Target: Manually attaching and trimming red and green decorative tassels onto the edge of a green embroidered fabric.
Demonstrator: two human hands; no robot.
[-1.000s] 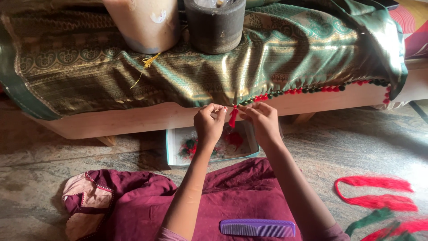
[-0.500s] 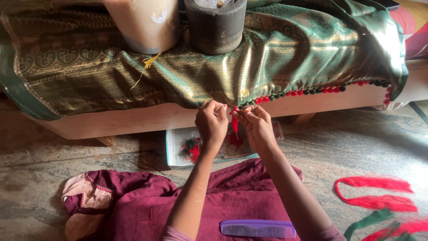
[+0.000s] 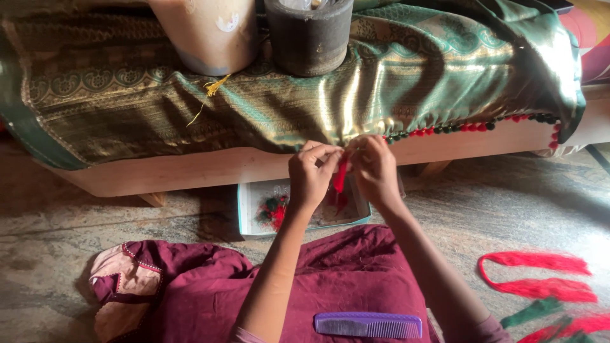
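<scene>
Your fingers [image 3: 330,154] on both hands are pinched together at the hem of the green-gold silk cloth [image 3: 286,101], closing on a red thread tassel [image 3: 341,174] that hangs down between them. Head view, the only one: your left hand [image 3: 310,174] pinches the top of the tassel, your right hand [image 3: 376,171] presses in from the other side, fingertips nearly touching; whether the right also grips a loose thread end I cannot tell. The step in hand looks like knotting a tassel onto the cloth edge. To the right of your fingers runs the finished row of red and green beads [image 3: 470,127] along the hem; to the left the hem is bare. Below your fingers sits a small tray [image 3: 248,209] of red and green bits; a purple comb [image 3: 368,325] rests on your lap, red thread bundles [image 3: 540,276] lie on the floor to the right. The next move likely calls for a steady pull with both pinches held tight.
</scene>
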